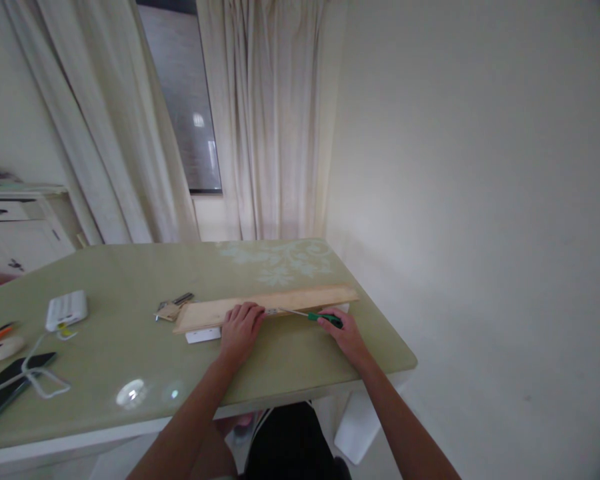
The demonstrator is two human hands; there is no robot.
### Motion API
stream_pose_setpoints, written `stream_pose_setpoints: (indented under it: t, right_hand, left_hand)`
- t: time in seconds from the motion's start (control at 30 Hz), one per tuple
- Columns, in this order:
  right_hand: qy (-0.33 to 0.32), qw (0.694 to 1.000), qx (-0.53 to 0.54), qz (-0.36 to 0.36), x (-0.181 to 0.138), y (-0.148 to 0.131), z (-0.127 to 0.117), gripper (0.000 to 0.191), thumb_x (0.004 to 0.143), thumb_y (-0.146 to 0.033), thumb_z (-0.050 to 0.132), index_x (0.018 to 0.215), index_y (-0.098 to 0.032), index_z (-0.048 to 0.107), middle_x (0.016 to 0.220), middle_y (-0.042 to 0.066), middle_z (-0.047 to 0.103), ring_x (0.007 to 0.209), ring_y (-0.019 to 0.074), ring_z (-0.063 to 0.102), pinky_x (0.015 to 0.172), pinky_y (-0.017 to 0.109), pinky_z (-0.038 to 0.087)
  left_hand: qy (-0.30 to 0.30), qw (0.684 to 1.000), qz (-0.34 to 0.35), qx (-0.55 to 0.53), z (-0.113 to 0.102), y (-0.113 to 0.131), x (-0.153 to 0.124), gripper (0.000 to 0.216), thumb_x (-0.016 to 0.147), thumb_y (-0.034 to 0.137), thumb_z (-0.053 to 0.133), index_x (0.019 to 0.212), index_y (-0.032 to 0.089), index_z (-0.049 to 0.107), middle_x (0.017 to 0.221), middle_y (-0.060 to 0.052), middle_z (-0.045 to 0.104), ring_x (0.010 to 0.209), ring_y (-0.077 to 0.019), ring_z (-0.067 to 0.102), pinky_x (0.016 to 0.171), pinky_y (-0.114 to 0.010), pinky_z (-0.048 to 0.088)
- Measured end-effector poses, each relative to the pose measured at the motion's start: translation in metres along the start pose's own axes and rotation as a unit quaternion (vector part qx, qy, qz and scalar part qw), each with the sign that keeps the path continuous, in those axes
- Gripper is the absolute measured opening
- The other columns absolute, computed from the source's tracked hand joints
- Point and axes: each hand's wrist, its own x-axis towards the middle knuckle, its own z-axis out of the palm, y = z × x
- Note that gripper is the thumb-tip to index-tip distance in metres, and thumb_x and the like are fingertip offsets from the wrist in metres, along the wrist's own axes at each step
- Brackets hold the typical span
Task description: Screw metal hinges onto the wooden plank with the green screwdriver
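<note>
A long, light wooden board [285,298] lies across the table, raised on white supports; one white box-like support [203,335] shows under its left end. My left hand [241,327] grips the board's near edge around its middle, fingers bent over the top. Beside those fingertips is a small metal piece [271,311] on the edge, too small to make out well. My right hand [347,333] is closed round the green handle of a screwdriver [325,319]. Its shaft points left along the board, with the tip close to the metal piece.
Small metal hardware and a brown tag [170,311] lie beyond the board's left end. Farther left are a white power-bank-like device [67,311], a white cable [45,383], a dark phone [15,387] and a white mouse-like object [5,348]. A wall [480,267] borders the table's right side.
</note>
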Motion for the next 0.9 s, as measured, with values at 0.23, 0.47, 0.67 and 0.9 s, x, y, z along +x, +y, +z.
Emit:
stream_pose_setpoints:
  t: [0.23,0.47,0.67,0.9]
  right_hand:
    - [0.002,1.000,-0.001,-0.006,0.0010,0.0013,0.0002,0.029,0.086,-0.049,0.073,0.097,-0.023,0.080,0.091,0.005,0.079,0.088,0.0256,0.070,0.084,0.038,0.053]
    - [0.005,1.000,-0.004,-0.007,0.0010,0.0044,0.0007,0.029,0.085,-0.049,0.073,0.096,-0.023,0.080,0.089,0.005,0.078,0.085,0.0251,0.069,0.081,0.038,0.052]
    - [0.003,1.000,-0.005,-0.007,0.0009,0.0046,0.0009,0.030,0.086,-0.050,0.073,0.097,-0.023,0.080,0.091,0.006,0.079,0.087,0.0258,0.070,0.081,0.038,0.053]
    - [0.003,1.000,-0.010,-0.006,0.0001,0.0010,0.0005,0.029,0.086,-0.050,0.072,0.097,-0.025,0.080,0.092,0.005,0.079,0.088,0.0263,0.069,0.082,0.039,0.053]
  left_hand:
    - [-0.001,1.000,-0.002,-0.001,0.0001,0.0008,0.0003,0.026,0.106,0.038,0.051,0.109,0.025,0.074,0.111,-0.009,0.075,0.103,-0.0281,0.065,0.090,-0.043,0.047]
    - [0.000,1.000,0.000,0.001,0.0005,0.0004,0.0000,0.026,0.106,0.038,0.052,0.109,0.024,0.074,0.112,-0.009,0.075,0.104,-0.0281,0.064,0.090,-0.043,0.047]
    - [-0.001,1.000,0.002,0.003,0.0000,0.0011,0.0002,0.025,0.106,0.038,0.053,0.111,0.025,0.073,0.113,-0.009,0.075,0.104,-0.0284,0.064,0.090,-0.043,0.046]
    - [-0.005,1.000,0.000,0.007,0.0009,0.0006,0.0002,0.024,0.105,0.038,0.054,0.111,0.026,0.074,0.113,-0.008,0.076,0.103,-0.0283,0.064,0.089,-0.044,0.046]
